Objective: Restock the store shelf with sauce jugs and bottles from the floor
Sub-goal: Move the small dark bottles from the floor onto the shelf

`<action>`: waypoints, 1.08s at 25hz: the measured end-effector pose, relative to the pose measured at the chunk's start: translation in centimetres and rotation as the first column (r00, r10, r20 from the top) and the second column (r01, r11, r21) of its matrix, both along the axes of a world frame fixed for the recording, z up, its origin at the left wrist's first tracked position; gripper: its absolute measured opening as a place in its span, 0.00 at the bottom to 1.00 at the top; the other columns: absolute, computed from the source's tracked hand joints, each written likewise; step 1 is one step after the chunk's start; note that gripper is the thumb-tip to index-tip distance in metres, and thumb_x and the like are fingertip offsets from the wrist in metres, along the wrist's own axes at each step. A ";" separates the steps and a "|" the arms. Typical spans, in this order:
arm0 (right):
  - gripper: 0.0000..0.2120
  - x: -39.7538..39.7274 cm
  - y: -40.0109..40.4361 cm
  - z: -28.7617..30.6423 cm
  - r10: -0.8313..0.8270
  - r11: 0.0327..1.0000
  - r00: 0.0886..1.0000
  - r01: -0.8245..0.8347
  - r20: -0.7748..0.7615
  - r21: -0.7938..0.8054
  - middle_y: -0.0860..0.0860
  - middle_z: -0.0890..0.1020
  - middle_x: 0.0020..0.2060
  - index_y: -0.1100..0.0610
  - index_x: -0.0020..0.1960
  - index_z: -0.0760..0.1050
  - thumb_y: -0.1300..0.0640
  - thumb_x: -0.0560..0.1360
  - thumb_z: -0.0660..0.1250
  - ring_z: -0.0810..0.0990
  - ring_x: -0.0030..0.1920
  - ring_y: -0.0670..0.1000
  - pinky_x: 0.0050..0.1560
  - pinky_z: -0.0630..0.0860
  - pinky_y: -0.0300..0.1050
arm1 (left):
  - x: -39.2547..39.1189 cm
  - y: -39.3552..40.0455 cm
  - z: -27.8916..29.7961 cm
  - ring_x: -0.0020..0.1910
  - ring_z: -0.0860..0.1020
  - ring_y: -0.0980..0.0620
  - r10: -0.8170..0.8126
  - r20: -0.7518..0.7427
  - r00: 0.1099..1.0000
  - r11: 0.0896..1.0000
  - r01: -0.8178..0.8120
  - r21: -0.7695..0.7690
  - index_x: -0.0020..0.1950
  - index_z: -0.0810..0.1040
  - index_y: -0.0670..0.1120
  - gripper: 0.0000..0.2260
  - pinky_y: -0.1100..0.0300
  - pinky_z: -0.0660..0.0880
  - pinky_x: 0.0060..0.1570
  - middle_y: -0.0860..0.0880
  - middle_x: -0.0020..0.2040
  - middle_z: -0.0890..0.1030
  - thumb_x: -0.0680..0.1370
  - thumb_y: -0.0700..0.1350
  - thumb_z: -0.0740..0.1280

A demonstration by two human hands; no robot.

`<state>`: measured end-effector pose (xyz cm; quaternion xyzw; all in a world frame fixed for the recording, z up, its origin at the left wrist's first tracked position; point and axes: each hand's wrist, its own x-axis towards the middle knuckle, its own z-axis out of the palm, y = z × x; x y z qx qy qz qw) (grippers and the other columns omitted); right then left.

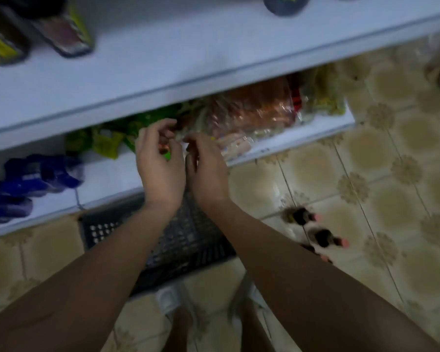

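Both hands met at the lower shelf: the left hand curled its fingers round a small, blurred packet, and the right hand pinched the clear wrapped bundle beside it. Dark sauce bottles lay on the tiled floor, near a black crate.

Pretty dim and bluish in here, whole shot motion-blurred, wide-angle bending the shelf edge, glare on the floor tiles.

upper shelf: bare middle | lower shelf: packets crowd it
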<state>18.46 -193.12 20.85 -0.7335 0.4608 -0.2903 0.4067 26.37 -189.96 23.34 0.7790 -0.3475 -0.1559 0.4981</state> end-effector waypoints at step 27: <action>0.15 -41.5 11.8 -32.2 -0.684 0.341 0.568 0.803 -0.456 0.489 0.44 0.81 0.51 0.47 0.63 0.75 0.50 0.77 0.69 0.80 0.52 0.49 0.52 0.80 0.56 | -38.5 -7.9 -34.6 0.60 0.74 0.45 -0.861 -0.285 0.420 0.168 0.766 0.621 0.64 0.74 0.44 0.13 0.56 0.71 0.56 0.43 0.62 0.76 0.80 0.43 0.67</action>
